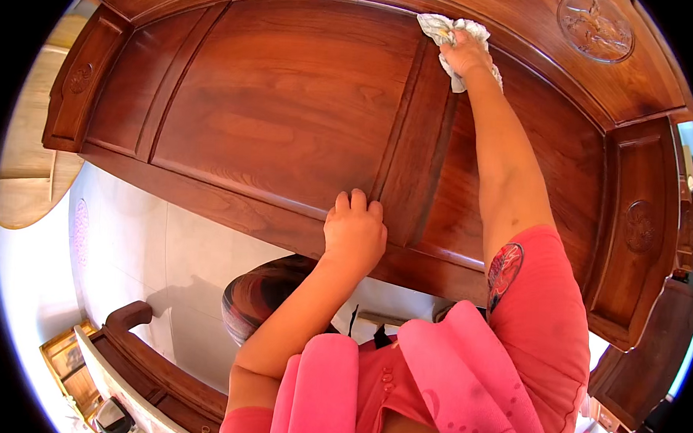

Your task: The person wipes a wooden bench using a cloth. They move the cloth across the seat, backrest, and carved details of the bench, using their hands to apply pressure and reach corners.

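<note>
White cloth [437, 26] lies crumpled at the far edge of the wooden settee's seat [289, 100], to the right of its middle, close to the foot of the backrest [521, 28]. It spreads over the far end of the broad strip beside the large central panel and reaches toward the right-hand panel. The person's right hand [469, 54] is on top of it at the end of an outstretched arm, the fingers grasping the bunched fabric; how firmly cannot be told, as the folds hide part of them.

The left hand [353, 236] rests at the seat's near edge, well apart from the cloth. Its fingers are bent, with no loose object seen in them; whether they clasp the edge cannot be told.

A carved round medallion [596, 27] decorates the backrest, and the right armrest [636, 227] and left armrest [84, 77] bear smaller carvings. A pink towel [325, 391] hangs in two lengths over the person's red shirt [546, 300]. Pale floor tiles [200, 249] show below, near another piece of dark wooden furniture [158, 370].
</note>
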Action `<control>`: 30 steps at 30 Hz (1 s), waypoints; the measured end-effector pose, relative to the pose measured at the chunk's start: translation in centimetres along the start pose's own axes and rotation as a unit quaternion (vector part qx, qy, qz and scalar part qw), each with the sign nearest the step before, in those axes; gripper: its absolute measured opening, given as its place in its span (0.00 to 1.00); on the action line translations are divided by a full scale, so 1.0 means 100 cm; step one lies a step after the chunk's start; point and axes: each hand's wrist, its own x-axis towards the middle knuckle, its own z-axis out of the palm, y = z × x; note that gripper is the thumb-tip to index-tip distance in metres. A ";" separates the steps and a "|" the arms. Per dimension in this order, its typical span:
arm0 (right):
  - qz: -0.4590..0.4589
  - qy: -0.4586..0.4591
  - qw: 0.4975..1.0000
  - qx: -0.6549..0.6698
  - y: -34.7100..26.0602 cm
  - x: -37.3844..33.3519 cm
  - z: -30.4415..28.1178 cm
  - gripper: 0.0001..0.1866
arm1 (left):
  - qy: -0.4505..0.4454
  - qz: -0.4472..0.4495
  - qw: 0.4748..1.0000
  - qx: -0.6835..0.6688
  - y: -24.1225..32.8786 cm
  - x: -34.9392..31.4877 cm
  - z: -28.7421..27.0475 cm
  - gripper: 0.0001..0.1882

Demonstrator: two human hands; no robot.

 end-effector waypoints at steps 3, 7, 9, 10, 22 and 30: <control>-0.032 0.018 0.999 0.002 -0.002 -0.014 -0.019 0.36 | 0.011 0.002 1.000 -0.002 0.000 0.010 -0.002 0.10; -0.080 -0.001 0.997 -0.020 -0.008 -0.103 -0.011 0.34 | -0.018 0.003 1.000 -0.001 -0.003 -0.002 -0.006 0.10; -0.109 -0.006 0.994 -0.003 -0.010 -0.151 -0.012 0.34 | -0.032 0.002 0.999 -0.006 -0.003 -0.001 -0.009 0.10; -0.122 -0.006 0.992 -0.003 -0.015 -0.178 -0.017 0.33 | -0.035 -0.001 0.999 -0.011 -0.003 0.000 -0.010 0.10; -0.307 -0.080 0.942 0.106 -0.015 -0.411 -0.046 0.32 | -0.013 -0.016 0.992 -0.125 -0.026 0.000 -0.021 0.09; -0.223 -0.032 0.972 0.060 -0.002 -0.242 -0.018 0.33 | -0.011 -0.017 0.996 -0.084 -0.028 -0.007 -0.018 0.08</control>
